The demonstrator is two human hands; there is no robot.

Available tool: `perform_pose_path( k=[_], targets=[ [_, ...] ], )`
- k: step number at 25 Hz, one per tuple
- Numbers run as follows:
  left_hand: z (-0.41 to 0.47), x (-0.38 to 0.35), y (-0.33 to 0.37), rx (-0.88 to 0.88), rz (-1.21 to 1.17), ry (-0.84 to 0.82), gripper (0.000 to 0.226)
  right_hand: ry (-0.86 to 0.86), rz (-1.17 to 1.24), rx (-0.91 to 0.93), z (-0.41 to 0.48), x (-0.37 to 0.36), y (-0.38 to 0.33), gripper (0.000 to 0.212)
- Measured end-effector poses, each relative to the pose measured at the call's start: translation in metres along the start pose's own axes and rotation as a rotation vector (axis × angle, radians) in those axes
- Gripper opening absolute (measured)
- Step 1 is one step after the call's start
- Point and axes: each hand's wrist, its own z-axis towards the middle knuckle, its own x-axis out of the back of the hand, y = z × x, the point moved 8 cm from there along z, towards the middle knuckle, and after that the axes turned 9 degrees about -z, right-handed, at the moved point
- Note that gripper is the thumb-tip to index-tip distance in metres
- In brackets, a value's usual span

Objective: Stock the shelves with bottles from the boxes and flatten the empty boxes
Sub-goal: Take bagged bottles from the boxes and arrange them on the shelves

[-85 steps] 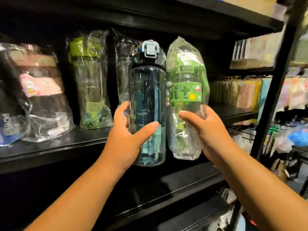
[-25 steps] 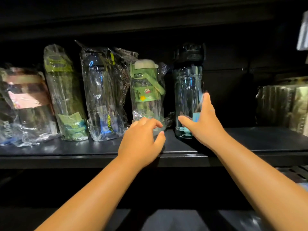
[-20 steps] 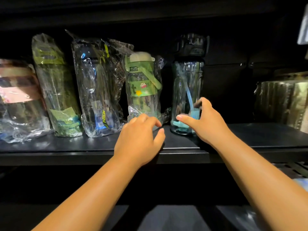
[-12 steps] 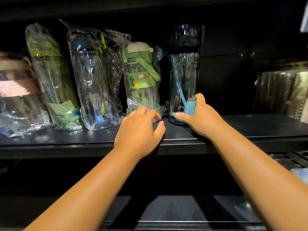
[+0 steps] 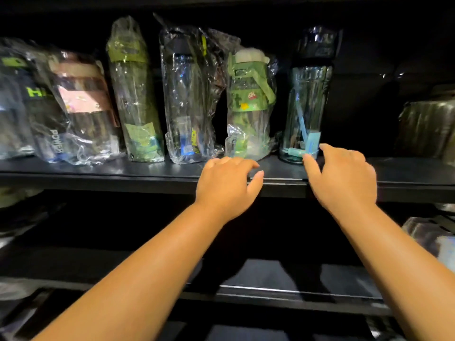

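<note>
Hands both empty: my right hand hovers with relaxed, spread fingers at the base of the blue bottle, and my left hand hangs loosely curled to its left. The bottle stands upright on the shelf, a wrapped green bottle just left of it. It looks light, rigid and slick, bare plastic; I'd take it round the mid-body.

Dim, plastic glare, edges blurry
</note>
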Motion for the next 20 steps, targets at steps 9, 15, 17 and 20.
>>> perform_pose_path(
  k=[9, 15, 17, 20],
  targets=[
    [-0.209, 0.033, -0.113, 0.180, 0.110, -0.014, 0.061, -0.220, 0.295, 0.261, -0.223, -0.041, -0.163, 0.067],
    [-0.464, 0.066, -0.209, 0.612, 0.157, -0.230, 0.064, -0.715, 0.322, 0.487, -0.411, -0.066, -0.315, 0.070],
    [-0.544, 0.082, -0.233, 0.726, 0.151, -0.253, 0.064, -0.840, 0.310, 0.540, -0.475, -0.072, -0.352, 0.070],
    [-0.635, 0.103, -0.265, 0.847, 0.165, -0.323, 0.057, -0.956, 0.315, 0.588, -0.548, -0.078, -0.388, 0.070]
  ],
)
